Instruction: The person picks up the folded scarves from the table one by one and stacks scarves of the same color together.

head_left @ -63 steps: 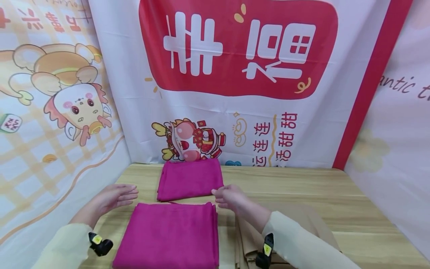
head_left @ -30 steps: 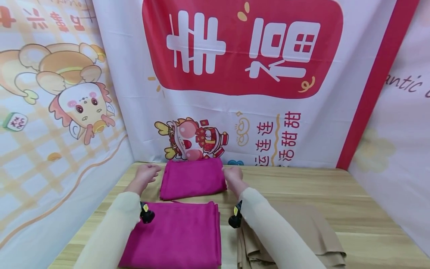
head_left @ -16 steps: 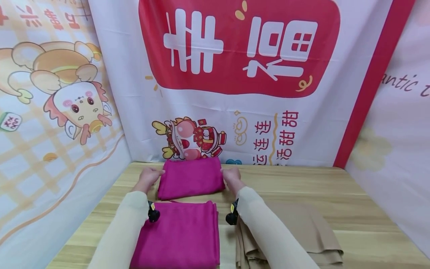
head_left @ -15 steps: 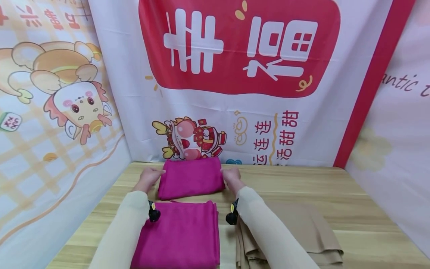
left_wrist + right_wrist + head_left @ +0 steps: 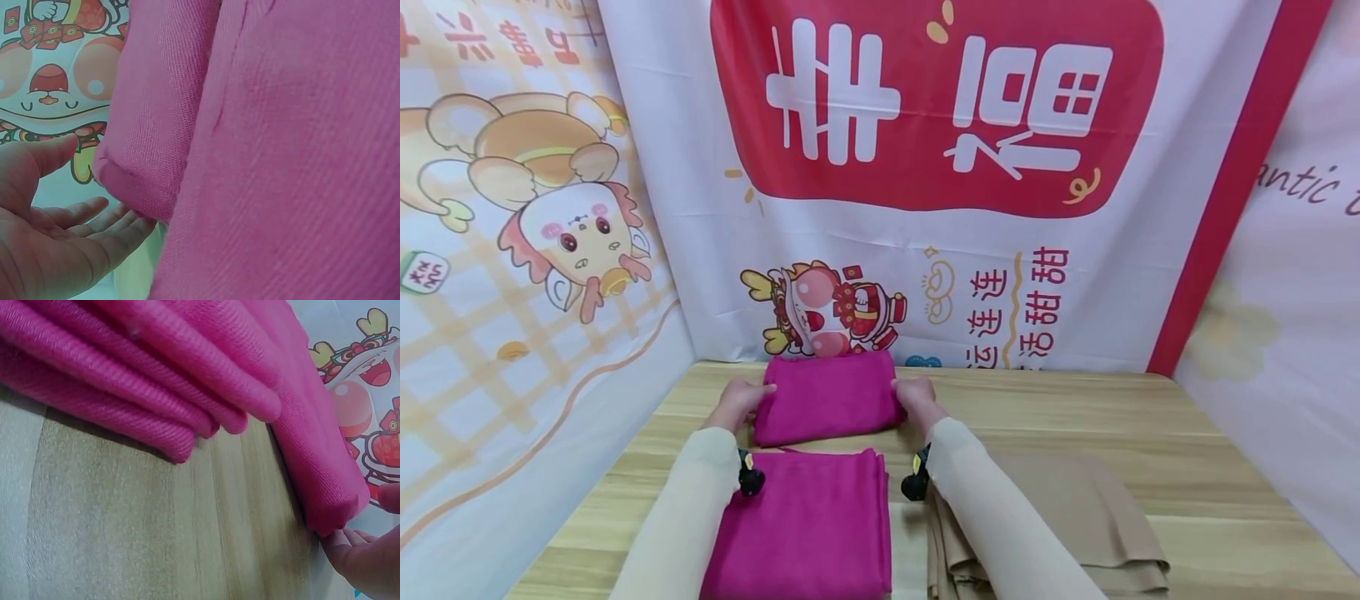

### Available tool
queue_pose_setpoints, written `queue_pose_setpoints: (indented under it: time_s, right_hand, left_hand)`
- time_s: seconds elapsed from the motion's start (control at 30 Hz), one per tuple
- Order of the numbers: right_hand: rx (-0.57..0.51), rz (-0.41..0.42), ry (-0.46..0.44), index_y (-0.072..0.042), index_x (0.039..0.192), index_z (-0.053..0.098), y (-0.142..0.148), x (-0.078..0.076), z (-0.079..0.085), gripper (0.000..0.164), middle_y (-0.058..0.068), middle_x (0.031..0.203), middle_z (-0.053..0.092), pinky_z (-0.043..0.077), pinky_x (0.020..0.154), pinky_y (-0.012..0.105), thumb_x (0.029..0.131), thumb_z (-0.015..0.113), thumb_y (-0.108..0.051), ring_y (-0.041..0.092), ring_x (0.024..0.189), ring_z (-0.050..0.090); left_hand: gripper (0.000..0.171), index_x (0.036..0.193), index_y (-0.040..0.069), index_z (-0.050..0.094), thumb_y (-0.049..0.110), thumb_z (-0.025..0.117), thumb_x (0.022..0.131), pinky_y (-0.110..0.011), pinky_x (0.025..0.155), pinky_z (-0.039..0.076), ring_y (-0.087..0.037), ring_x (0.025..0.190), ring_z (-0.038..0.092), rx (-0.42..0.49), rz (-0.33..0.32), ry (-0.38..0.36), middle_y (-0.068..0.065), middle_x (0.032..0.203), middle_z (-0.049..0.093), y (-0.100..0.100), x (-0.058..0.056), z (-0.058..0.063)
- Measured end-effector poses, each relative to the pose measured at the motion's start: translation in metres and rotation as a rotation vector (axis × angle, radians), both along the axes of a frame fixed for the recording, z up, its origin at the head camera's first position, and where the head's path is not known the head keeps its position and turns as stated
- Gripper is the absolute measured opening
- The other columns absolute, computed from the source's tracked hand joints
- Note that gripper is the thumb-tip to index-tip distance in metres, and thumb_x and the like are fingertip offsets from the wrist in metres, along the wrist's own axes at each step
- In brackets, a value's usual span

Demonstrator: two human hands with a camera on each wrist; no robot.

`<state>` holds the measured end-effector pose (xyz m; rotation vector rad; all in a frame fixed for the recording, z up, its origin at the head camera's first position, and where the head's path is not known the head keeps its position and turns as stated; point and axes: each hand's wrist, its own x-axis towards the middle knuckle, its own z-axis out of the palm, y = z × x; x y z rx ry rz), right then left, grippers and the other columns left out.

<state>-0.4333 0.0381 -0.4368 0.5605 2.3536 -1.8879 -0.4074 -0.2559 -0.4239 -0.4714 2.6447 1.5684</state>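
A smaller folded magenta cloth (image 5: pixel 831 398) lies at the back of the wooden table, against the printed backdrop. My left hand (image 5: pixel 735 402) is at its left side; in the left wrist view the fingers (image 5: pixel 115 220) reach beneath the folded edge while the thumb stands apart from the fabric. At the opposite side is my right hand (image 5: pixel 919 397), and in the right wrist view its fingertips (image 5: pixel 342 542) touch the underside of the cloth's end. Closer to me sits a larger folded magenta cloth (image 5: pixel 805 529), several layers thick, partly covered by my left sleeve.
Folded brown fabric (image 5: pixel 1075 508) lies at the front right, partly under my right forearm. Printed sheets hang as walls at the back (image 5: pixel 1112 292), left (image 5: pixel 550 358) and right. The wooden tabletop (image 5: pixel 1217 500) extends to the right.
Both hands have reached forward from beside the nearer cloth to the two sides of the far one. Lately the left hand shifts slightly right, its fingers going under the edge.
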Motion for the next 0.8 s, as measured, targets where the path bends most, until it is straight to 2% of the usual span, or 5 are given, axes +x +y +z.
queue_pose_setpoints:
  time_s: [0.13,0.3,0.37,0.63,0.8]
  right_hand:
    - [-0.009,-0.001,-0.004,0.000,0.098,0.056,0.002,0.000,-0.001,0.026,0.009,0.087,0.051,0.040,0.060,0.027,0.082,0.061,-0.019,0.022,0.077,0.047]
    - [-0.058,0.011,-0.016,-0.002,0.088,0.056,0.006,-0.001,-0.005,0.018,0.007,0.078,0.048,0.039,0.056,0.026,0.082,0.060,-0.018,0.020,0.070,0.046]
    - [-0.084,0.015,-0.011,-0.002,0.085,0.055,0.007,-0.002,-0.007,0.016,0.006,0.076,0.047,0.039,0.055,0.026,0.082,0.060,-0.017,0.019,0.067,0.045]
    - [-0.119,0.023,-0.013,0.004,0.106,0.052,0.006,0.000,-0.011,0.032,0.009,0.094,0.049,0.041,0.071,0.029,0.084,0.060,-0.017,0.022,0.083,0.046]
    - [-0.118,0.026,0.000,0.006,0.111,0.050,0.006,-0.003,-0.015,0.036,0.010,0.097,0.049,0.042,0.076,0.029,0.083,0.060,-0.016,0.021,0.085,0.046]
  left_hand:
    - [0.036,0.099,-0.003,0.050,0.028,0.060,0.083,-0.036,0.066,0.048,-0.020,0.067,0.052,0.049,-0.006,-0.019,-0.007,0.074,0.049,-0.002,0.000,-0.001]
    - [0.055,0.122,-0.008,0.035,0.026,0.057,0.085,-0.037,0.074,0.048,-0.024,0.082,0.055,0.127,-0.008,-0.059,-0.016,0.098,0.053,-0.001,0.003,-0.001]
    - [0.060,0.127,-0.010,0.028,0.024,0.056,0.086,-0.037,0.075,0.048,-0.025,0.084,0.055,0.145,-0.005,-0.063,-0.017,0.100,0.052,0.000,0.005,-0.001]
    - [0.064,0.129,-0.011,0.021,0.020,0.057,0.086,-0.030,0.060,0.049,-0.015,0.062,0.054,0.193,0.014,-0.075,-0.005,0.071,0.053,-0.002,0.002,-0.006]
    - [0.065,0.129,-0.012,0.019,0.022,0.055,0.087,-0.035,0.072,0.049,-0.021,0.078,0.056,0.189,0.009,-0.094,-0.014,0.093,0.053,0.001,0.005,-0.005]
